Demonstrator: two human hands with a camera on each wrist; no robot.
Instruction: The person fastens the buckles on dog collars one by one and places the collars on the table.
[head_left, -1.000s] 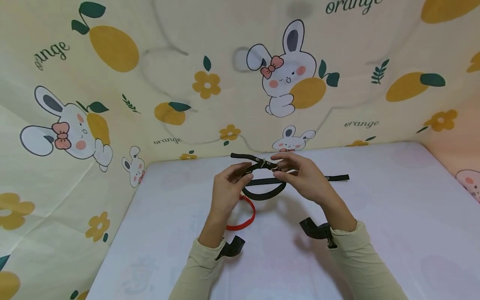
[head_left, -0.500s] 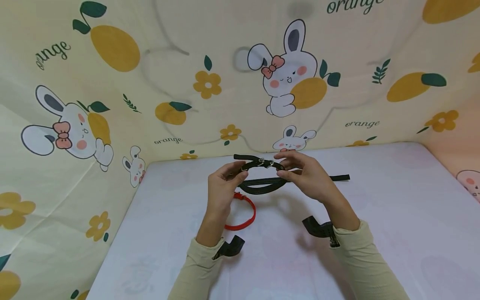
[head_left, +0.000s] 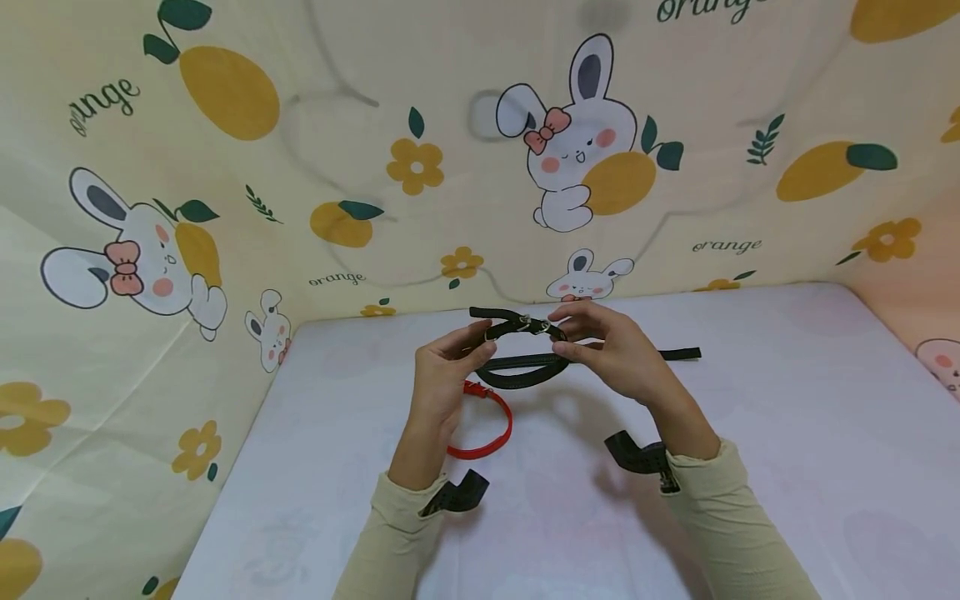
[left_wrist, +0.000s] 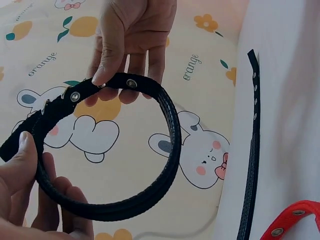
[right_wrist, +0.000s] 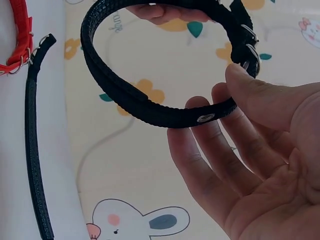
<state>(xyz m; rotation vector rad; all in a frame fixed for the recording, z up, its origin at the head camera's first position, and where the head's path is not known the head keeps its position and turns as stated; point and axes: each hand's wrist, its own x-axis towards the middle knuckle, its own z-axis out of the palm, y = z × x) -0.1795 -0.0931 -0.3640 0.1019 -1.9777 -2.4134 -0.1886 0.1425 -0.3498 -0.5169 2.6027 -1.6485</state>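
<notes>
A black dog collar (head_left: 522,382) hangs as a buckled loop between the two hands. My left hand (head_left: 442,375) pinches its left side between thumb and fingers, near the strap's free tail. On the other side, my right hand (head_left: 615,350) pinches the strap just beside the metal buckle (head_left: 536,326). Metal-rimmed eyelets show along the band in the left wrist view, where the ring (left_wrist: 172,150) is round. A second black collar (head_left: 678,354) lies straight on the table behind, partly hidden by the right hand. Closed in a ring, a red collar (head_left: 487,451) lies beside the left wrist.
The table (head_left: 750,467) has a white cover. Behind it and at the sides hang cloth walls (head_left: 465,67) printed with rabbits and oranges. Black straps (head_left: 461,492) stick out at both sleeve cuffs.
Both hands have drawn slightly apart, the left one moving left, and the loop's lower edge has risen a little. Over the last half second they hold almost still.
</notes>
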